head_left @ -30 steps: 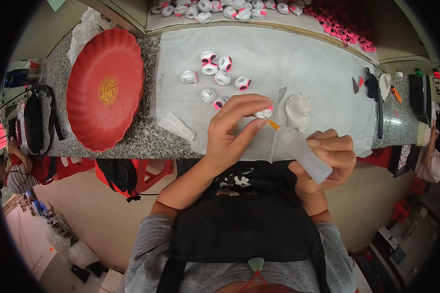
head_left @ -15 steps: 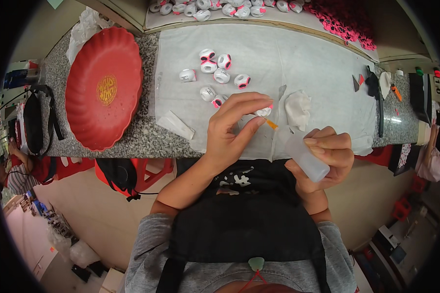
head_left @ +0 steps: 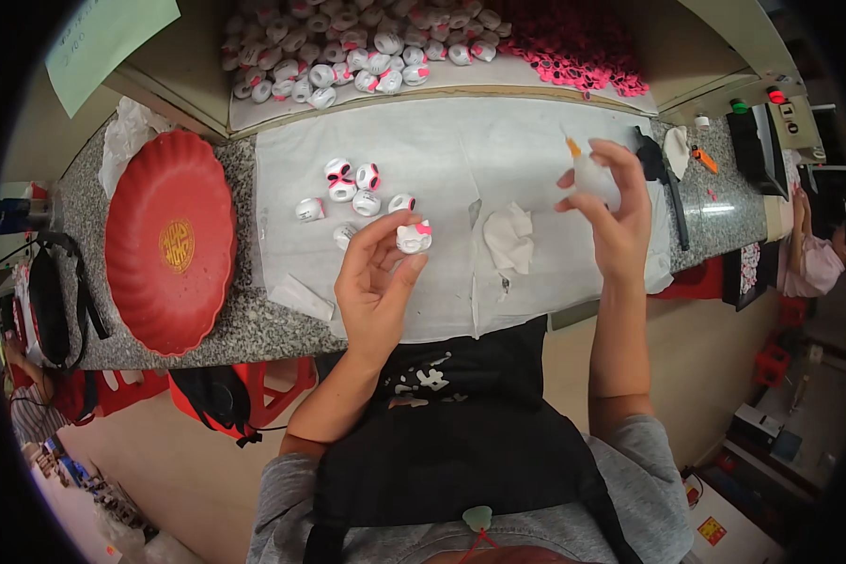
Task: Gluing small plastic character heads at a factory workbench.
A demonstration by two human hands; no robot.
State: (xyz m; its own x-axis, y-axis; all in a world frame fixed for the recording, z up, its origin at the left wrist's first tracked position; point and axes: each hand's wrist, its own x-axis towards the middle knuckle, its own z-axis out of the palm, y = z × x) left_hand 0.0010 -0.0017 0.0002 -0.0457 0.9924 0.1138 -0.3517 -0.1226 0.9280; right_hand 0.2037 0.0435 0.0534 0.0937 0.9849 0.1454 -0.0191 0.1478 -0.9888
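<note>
Between the thumb and fingers of my left hand (head_left: 378,287) is a small white plastic shell (head_left: 412,239) with a pink part on it. Away to the right, over the paper-covered worktop, my right hand (head_left: 620,211) curves round a translucent squeeze bottle (head_left: 594,183) with an orange needle tip (head_left: 572,147) pointing up. Motion blurs the bottle a little, and I cannot tell whether its base touches the paper. Several similar white shells (head_left: 367,203) with pink and black parts lie just beyond my left hand. A crumpled white tissue (head_left: 509,239) lies between my hands.
A red scalloped tray (head_left: 127,244) stands on the left of the granite worktop. At the back, a shelf holds a heap of white shells (head_left: 385,42) and a pile of pink parts (head_left: 583,66). An orange-handled cutter (head_left: 705,160) lies far right. A folded white strip (head_left: 301,296) lies front left.
My right hand has carried the bottle away from the shell, right and farther back, and its tip now points up. My left hand has turned the shell, showing its pink part. The view has shifted.
</note>
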